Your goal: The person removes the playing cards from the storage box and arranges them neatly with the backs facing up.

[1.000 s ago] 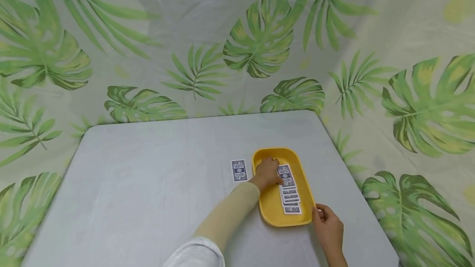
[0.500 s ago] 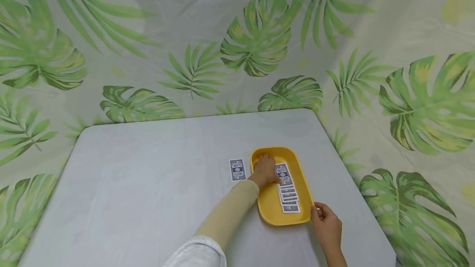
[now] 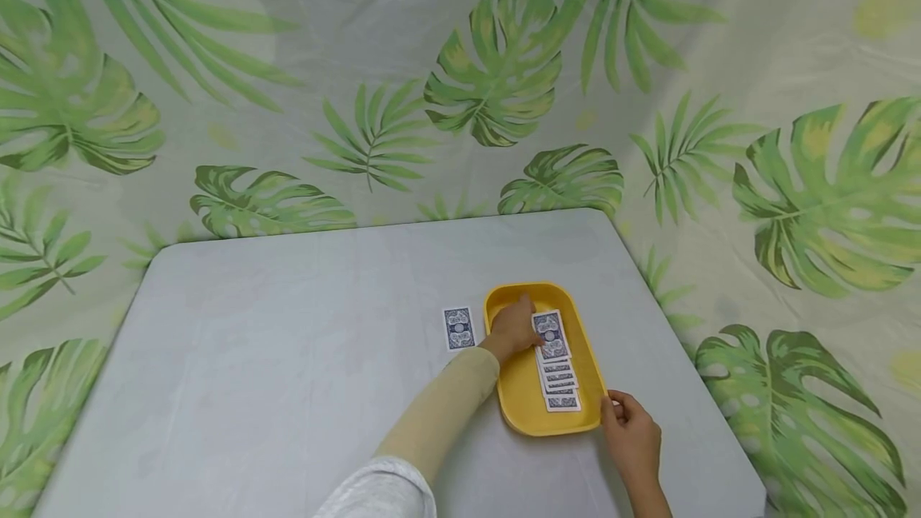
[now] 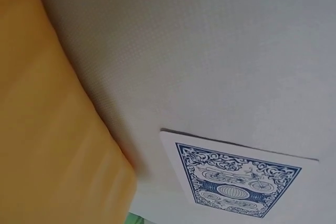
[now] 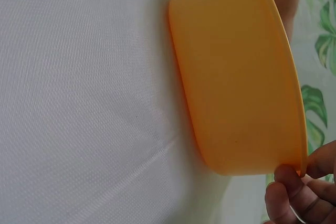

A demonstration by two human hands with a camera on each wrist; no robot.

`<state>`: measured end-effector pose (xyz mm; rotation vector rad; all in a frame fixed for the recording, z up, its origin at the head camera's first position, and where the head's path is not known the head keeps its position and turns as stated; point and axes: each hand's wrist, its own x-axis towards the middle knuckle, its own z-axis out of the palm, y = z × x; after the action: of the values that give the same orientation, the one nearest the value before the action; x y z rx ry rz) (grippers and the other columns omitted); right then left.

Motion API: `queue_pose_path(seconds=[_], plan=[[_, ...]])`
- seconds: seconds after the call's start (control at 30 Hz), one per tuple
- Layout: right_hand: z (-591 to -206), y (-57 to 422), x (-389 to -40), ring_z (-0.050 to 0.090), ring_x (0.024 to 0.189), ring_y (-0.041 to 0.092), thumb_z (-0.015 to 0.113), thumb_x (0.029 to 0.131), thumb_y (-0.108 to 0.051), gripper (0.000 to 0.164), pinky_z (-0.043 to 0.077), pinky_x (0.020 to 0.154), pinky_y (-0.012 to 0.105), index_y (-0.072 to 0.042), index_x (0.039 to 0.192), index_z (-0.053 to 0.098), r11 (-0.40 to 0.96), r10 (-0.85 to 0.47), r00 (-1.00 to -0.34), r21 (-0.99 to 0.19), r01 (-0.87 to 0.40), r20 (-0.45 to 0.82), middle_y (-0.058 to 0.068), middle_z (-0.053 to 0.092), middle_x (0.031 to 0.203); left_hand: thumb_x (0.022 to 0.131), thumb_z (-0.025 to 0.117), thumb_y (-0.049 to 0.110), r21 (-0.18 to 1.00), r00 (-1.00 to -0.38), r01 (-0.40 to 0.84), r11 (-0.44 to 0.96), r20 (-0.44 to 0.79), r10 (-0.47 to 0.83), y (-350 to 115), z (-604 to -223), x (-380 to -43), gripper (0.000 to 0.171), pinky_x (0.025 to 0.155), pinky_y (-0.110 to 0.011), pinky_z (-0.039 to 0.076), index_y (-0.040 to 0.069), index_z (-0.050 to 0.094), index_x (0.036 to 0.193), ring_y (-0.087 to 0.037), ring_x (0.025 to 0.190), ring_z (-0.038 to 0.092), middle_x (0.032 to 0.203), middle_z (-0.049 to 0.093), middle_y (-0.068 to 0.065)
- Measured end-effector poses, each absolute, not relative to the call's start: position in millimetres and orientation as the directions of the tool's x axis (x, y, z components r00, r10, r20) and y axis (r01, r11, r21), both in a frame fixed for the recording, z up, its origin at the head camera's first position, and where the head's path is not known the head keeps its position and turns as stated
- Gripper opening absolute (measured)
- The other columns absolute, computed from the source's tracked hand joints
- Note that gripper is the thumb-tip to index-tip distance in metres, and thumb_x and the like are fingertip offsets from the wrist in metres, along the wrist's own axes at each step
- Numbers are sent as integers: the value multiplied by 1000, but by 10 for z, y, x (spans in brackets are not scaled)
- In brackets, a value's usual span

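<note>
In the head view, a yellow plastic tray sits on the table. A line of overlapping playing cards with blue-and-white backs lies inside it. At the far end of that line, my left hand reaches over the tray's left rim and pinches the left edge of the top playing card; the fingertips beneath are partly hidden. My right hand pinches the rim at the near right corner, and the right wrist view shows thumb and fingers on either side of it. Another face-down card lies left of the tray.
The white-covered table extends far to the left of the tray. A leaf-print cloth hangs behind and to the right of it. The left wrist view shows the lone card just beside the tray's outer wall.
The top card has shifted slightly toward the tray's far end and looks straighter. My left fingers have changed position, with one now pointing outward. The right hand keeps its hold on the rim.
</note>
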<state>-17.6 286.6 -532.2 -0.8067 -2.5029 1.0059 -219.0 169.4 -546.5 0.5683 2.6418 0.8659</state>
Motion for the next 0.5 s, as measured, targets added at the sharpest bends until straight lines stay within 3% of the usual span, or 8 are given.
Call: queue_pose_path(seconds=[0.3, 0.5], plan=[[-5323, 2879, -170, 48, 55, 13, 61, 92, -9, 21, 38, 46, 24, 8, 102, 68, 594, 603, -791, -720, 359, 103, 4, 59, 67, 84, 73, 7, 860, -873, 201, 470, -60, 485, 1616, -5409, -2196, 31, 62, -20, 44, 11, 56, 110, -10, 67, 51, 78, 55, 2], [-5348, 2880, -177, 48, 56, 14, 61, 92, -7, 20, 38, 46, 24, 9, 102, 68, 595, 605, -789, -722, 353, 112, 5, 59, 67, 85, 70, 4, 902, -892, 199, 383, 5, 453, 1608, -5380, -2207, 28, 60, -18, 44, 9, 62, 111, -7, 67, 52, 77, 57, 4]])
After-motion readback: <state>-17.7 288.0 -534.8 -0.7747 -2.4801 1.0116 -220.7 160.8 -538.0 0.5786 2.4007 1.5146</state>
